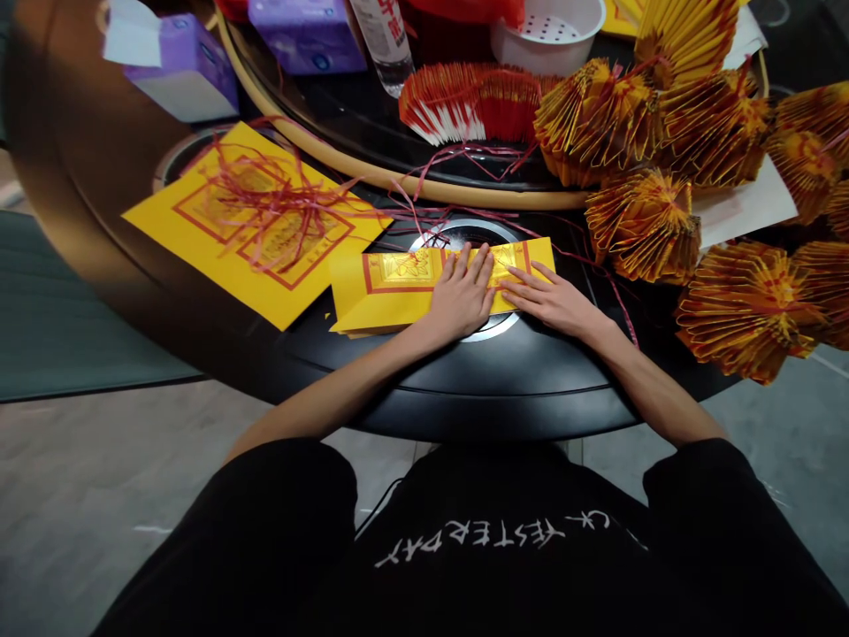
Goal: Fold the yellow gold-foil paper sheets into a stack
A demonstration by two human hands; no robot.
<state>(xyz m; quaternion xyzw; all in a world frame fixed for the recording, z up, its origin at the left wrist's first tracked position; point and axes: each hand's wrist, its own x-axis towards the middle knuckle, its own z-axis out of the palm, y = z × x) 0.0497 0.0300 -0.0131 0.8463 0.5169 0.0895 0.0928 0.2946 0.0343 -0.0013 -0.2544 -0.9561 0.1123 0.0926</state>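
Observation:
A folded yellow paper sheet (391, 301) with red borders and gold print lies before me on the black table. My left hand (464, 287) rests flat across its middle, fingers stretched out. Nearer the right end, my right hand (547, 296) also lies on the paper with its fingers extended. Other paper layers show under its left end. To the left is a flat stack of yellow printed paper (298, 305), with a tangle of pink-red plastic strings (265, 199) on top.
Several pleated yellow paper bundles (749, 305) crowd the right side. On the raised turntable (358, 164) stand a row of red folded papers (491, 93), a clear bottle (385, 44), a white perforated basket (557, 40) and a purple tissue pack (309, 35). Another tissue pack (186, 71) sits at left.

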